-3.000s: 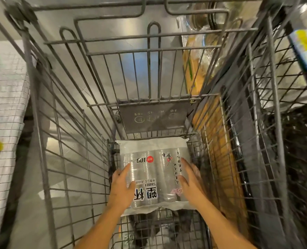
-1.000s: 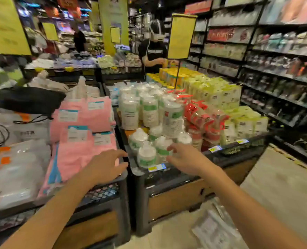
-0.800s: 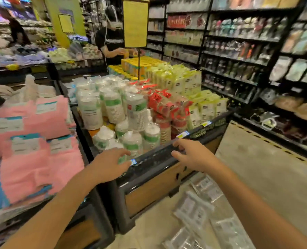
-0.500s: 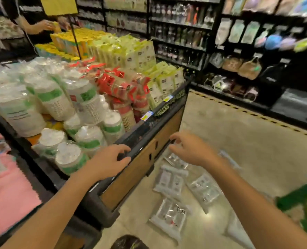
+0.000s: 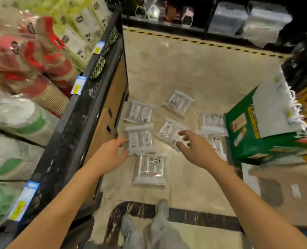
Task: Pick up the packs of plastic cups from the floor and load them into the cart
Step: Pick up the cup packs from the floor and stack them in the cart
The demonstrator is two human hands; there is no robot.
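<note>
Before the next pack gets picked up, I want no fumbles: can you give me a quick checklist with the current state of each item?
1. Both hands free: ok. The left hand and right hand are open and hold nothing.
2. Packs within sight: ok. Seven packs lie on the floor.
3. Target pack unobstructed: ok. The nearest pack lies flat with nothing on it.
4. Neighbouring packs separate: not ok. The pack by the left hand overlaps the nearest pack's top edge.
5. Green box clear of packs: not ok. It crowds the two rightmost packs.
6. Cart position: cannot tell, out of view.
</note>
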